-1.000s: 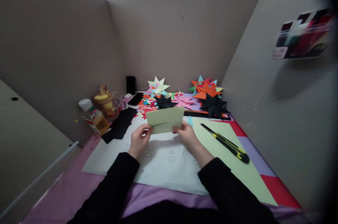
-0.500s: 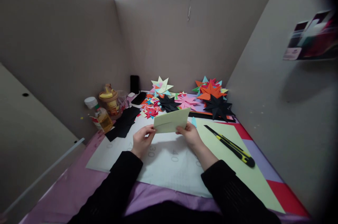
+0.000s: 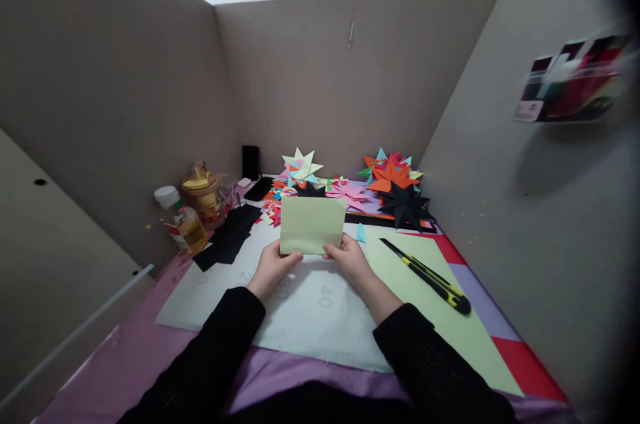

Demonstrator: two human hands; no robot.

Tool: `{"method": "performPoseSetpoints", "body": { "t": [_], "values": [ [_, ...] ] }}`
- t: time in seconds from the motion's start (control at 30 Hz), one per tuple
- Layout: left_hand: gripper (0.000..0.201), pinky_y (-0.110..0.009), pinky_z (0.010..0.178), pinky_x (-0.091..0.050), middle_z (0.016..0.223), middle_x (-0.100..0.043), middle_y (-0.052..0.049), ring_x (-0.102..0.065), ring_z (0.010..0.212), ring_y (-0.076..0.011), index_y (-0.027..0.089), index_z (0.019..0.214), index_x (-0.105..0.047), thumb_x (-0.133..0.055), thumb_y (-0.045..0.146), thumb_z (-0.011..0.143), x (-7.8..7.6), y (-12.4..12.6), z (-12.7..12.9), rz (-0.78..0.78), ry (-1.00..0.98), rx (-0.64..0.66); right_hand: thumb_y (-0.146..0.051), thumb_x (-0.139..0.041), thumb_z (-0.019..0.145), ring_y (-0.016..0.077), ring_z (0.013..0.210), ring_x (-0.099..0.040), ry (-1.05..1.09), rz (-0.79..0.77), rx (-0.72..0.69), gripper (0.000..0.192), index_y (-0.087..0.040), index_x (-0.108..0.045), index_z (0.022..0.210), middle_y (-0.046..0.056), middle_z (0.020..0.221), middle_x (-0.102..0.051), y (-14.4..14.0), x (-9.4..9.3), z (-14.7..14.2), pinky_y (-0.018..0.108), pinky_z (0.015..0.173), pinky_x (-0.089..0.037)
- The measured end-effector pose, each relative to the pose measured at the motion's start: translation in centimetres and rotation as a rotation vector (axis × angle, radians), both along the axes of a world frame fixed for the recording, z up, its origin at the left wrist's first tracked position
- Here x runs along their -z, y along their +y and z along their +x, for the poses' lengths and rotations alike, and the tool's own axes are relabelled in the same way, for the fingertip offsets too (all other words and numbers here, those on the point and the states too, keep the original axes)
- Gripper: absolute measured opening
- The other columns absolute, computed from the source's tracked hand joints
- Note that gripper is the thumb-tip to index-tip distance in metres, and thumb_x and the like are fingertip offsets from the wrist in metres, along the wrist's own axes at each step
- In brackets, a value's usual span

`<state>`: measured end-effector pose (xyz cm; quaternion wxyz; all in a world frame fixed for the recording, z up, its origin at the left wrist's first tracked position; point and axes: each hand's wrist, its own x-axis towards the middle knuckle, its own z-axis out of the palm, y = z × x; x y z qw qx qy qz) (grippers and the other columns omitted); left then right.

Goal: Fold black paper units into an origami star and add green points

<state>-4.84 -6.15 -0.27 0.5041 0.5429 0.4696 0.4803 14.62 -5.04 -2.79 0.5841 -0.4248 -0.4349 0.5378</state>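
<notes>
A pale green sheet of paper (image 3: 313, 221) is held up above the desk, its face toward me, with a faint crease across its lower half. My left hand (image 3: 274, 269) pinches its lower left corner, thumb in front. At the lower right corner, my right hand (image 3: 351, 259) grips it the same way. Below both hands lies a white mat (image 3: 320, 337) printed with numbers. Right of my right hand, a larger pale green sheet (image 3: 450, 337) carries a black and yellow utility knife (image 3: 430, 277) with its blade pointing away from me.
Folded paper stars (image 3: 393, 177) and small colored paper pieces pile up at the back. Black paper pieces (image 3: 227, 237), a bottle of amber liquid (image 3: 193, 231), a lidded cup (image 3: 203, 197) and a phone (image 3: 259, 189) stand or lie at left. Grey partitions (image 3: 330, 77) enclose the desk.
The pale green paper has turned from a tilted angle to face me squarely and level. Both hands have shifted their grip to its lower corners. The whole view has moved slightly.
</notes>
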Motion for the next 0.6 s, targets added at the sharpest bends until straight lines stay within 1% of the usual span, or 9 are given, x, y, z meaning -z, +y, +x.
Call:
{"method": "performPoseSetpoints", "body": {
  "t": [0.07, 0.13, 0.23, 0.3, 0.37, 0.43, 0.5, 0.6],
  "values": [
    [0.027, -0.022, 0.05, -0.043, 0.065, -0.069, -0.003, -0.059, 0.053, -0.014, 0.011, 0.081, -0.066, -0.077, 0.025, 0.061, 0.0, 0.0, 0.0, -0.011, -0.01, -0.015, -0.03, -0.078, 0.061, 0.0141, 0.054, -0.062, 0.01, -0.014, -0.007, 0.03, -0.017, -0.063, 0.084, 0.001, 0.073, -0.071, -0.1, -0.1, 0.0, 0.027, 0.056, -0.053],
    [0.026, -0.022, 0.047, -0.041, 0.062, -0.069, -0.003, -0.058, 0.051, -0.0135, 0.011, 0.078, -0.066, -0.077, 0.025, 0.059, -0.1, -0.1, -0.1, -0.021, -0.027, -0.038, -0.031, -0.079, 0.06, 0.0144, 0.057, -0.063, 0.036, -0.02, -0.012, 0.033, -0.017, -0.063, 0.086, 0.002, 0.076, -0.071, -0.3, -0.5, -0.2, 0.027, 0.056, -0.053],
    [0.031, -0.022, 0.049, -0.042, 0.064, -0.069, -0.005, -0.06, 0.054, -0.0147, 0.01, 0.081, -0.066, -0.078, 0.026, 0.059, -0.6, -0.1, -0.1, -0.017, -0.074, -0.091, -0.035, -0.08, 0.06, 0.0155, 0.069, -0.066, 0.105, -0.007, -0.026, 0.043, -0.02, -0.06, 0.095, 0.002, 0.086, -0.072, -0.9, -1.8, -0.9, 0.027, 0.063, -0.053],
    [0.036, -0.023, 0.052, -0.045, 0.069, -0.07, -0.006, -0.063, 0.06, -0.0163, 0.01, 0.086, -0.066, -0.079, 0.03, 0.059, -1.0, -0.1, 0.1, 0.003, -0.118, -0.134, -0.038, -0.08, 0.058, 0.0166, 0.074, -0.067, 0.143, 0.008, -0.046, 0.047, -0.021, -0.059, 0.097, 0.003, 0.087, -0.071, -1.3, -2.9, -2.0, 0.029, 0.069, -0.053],
    [0.039, -0.024, 0.054, -0.046, 0.073, -0.071, -0.006, -0.064, 0.063, -0.0165, 0.011, 0.089, -0.065, -0.079, 0.033, 0.06, -1.5, -0.1, 0.6, 0.034, -0.167, -0.179, -0.038, -0.082, 0.055, 0.0173, 0.074, -0.066, 0.155, 0.021, -0.064, 0.045, -0.019, -0.062, 0.091, 0.004, 0.083, -0.071, -1.6, -3.8, -3.7, 0.029, 0.068, -0.052],
    [0.04, -0.024, 0.055, -0.045, 0.075, -0.07, -0.005, -0.063, 0.064, -0.0156, 0.012, 0.089, -0.064, -0.079, 0.036, 0.06, -1.9, -0.3, 1.2, 0.064, -0.214, -0.224, -0.035, -0.084, 0.052, 0.0146, 0.063, -0.061, 0.148, 0.031, -0.05, 0.037, -0.017, -0.062, 0.077, 0.002, 0.071, -0.068, -1.8, -4.3, -5.4, 0.026, 0.06, -0.048],
    [0.041, -0.024, 0.056, -0.045, 0.076, -0.07, -0.004, -0.063, 0.064, -0.015, 0.012, 0.089, -0.064, -0.079, 0.037, 0.06, -2.2, -0.7, 1.8, 0.081, -0.253, -0.26, -0.038, -0.081, 0.056, 0.01, 0.052, -0.052, 0.15, 0.04, 0.028, 0.031, -0.018, -0.059, 0.068, -0.002, 0.06, -0.061, -1.9, -4.5, -6.9, 0.023, 0.052, -0.042],
    [0.041, -0.024, 0.055, -0.045, 0.076, -0.07, -0.005, -0.062, 0.064, -0.0154, 0.011, 0.088, -0.064, -0.079, 0.036, 0.059, -2.3, -1.6, 2.1, 0.069, -0.288, -0.28, -0.041, -0.078, 0.059, 0.0073, 0.045, -0.041, 0.15, 0.052, 0.138, 0.033, -0.019, -0.053, 0.059, -0.007, 0.049, -0.051, -2.1, -4.4, -7.9, 0.021, 0.046, -0.033]
  ]
}}
